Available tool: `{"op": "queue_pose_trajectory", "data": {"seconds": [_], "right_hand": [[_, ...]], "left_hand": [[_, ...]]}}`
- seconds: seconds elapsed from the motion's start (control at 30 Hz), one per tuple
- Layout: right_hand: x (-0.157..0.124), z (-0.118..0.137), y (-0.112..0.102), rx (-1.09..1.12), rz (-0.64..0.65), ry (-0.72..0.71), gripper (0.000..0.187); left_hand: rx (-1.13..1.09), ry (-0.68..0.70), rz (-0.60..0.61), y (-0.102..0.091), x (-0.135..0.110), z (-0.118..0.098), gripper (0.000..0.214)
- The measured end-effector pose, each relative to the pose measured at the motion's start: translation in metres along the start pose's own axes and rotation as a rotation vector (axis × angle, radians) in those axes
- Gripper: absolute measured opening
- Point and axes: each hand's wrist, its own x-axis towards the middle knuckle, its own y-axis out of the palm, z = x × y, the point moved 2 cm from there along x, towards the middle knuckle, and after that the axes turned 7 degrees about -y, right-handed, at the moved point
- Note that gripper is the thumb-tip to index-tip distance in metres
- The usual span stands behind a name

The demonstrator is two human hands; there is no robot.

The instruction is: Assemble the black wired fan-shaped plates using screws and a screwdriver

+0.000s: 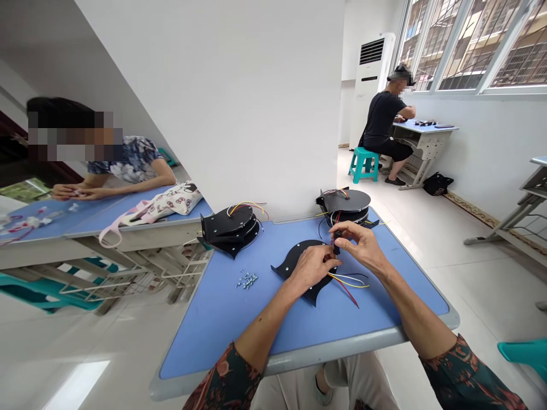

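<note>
A black round plate [294, 256] with two pointed horns lies flat on the blue desk in front of me. Over its right part rests my left hand [314, 265], thumb and fingers closed together at the plate's edge; whatever they pinch is hidden. My right hand [361, 245] grips a dark-handled screwdriver [337, 244], held upright just above the left fingertips. Its tip is covered by my fingers. Red, yellow, white and black wires [348, 282] spread out from the plate beneath my hands.
Loose small screws [247, 280] lie left of the plate. Stacked black plates with wires stand at the back left [231, 228] and back right [346, 204] of the desk [239, 324]. One person sits at an adjoining table [128, 208], another at a far desk [427, 128].
</note>
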Motion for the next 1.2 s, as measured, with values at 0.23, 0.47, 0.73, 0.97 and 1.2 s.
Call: {"op": "queue_pose_trajectory", "data": {"seconds": [0.23,0.47,0.73,0.97,1.2], "right_hand": [[0.002,-0.003,-0.004,0.125,0.096,-0.012,0.036],[-0.001,0.001,0.001,-0.007,0.038,-0.024,0.032],[0.0,-0.006,-0.001,0.106,0.099,-0.018,0.029],[-0.002,-0.007,0.002,0.051,0.057,0.007,0.028],[-0.001,-0.006,-0.001,-0.222,0.002,-0.024,0.026]], "left_hand": [[-0.101,0.015,0.077,-0.002,0.0,-0.001,0.012],[-0.038,0.026,0.02,0.001,0.0,0.001,0.011],[-0.077,0.016,0.065,-0.001,0.0,0.0,0.008],[-0.043,0.055,0.029,0.002,0.002,0.004,0.013],[-0.025,0.016,0.026,0.001,0.0,0.0,0.011]]}}
